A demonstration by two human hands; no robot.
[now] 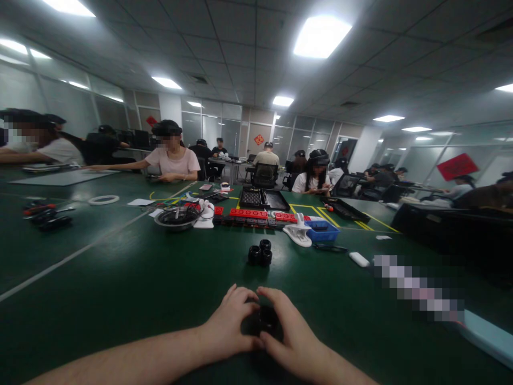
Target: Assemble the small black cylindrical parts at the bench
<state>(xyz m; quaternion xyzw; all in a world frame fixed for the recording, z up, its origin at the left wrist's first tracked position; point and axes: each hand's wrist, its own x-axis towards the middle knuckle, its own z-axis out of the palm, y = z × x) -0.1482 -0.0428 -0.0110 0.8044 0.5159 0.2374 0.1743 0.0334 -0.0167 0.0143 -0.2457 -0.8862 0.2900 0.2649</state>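
Note:
Between my two hands, close to the near side of the green table, is a dark, glossy, round black piece [267, 319], partly hidden by my fingers. My left hand [228, 323] curls around its left side, thumb low and fingers above. From the right, my right hand [294, 329] bends its thumb and fingers about the same piece. Just beyond my fingertips, several similar short black cylinders [265, 246] stand in a tight cluster on the tabletop.
Farther back lie a row of red-and-black parts [248, 215], a metal bowl [176, 218] with black cables, a blue bin [321, 231] and black trays [264, 199]. Hand tools [48, 215] lie left. A white case [359, 260] sits right. People sit around the table.

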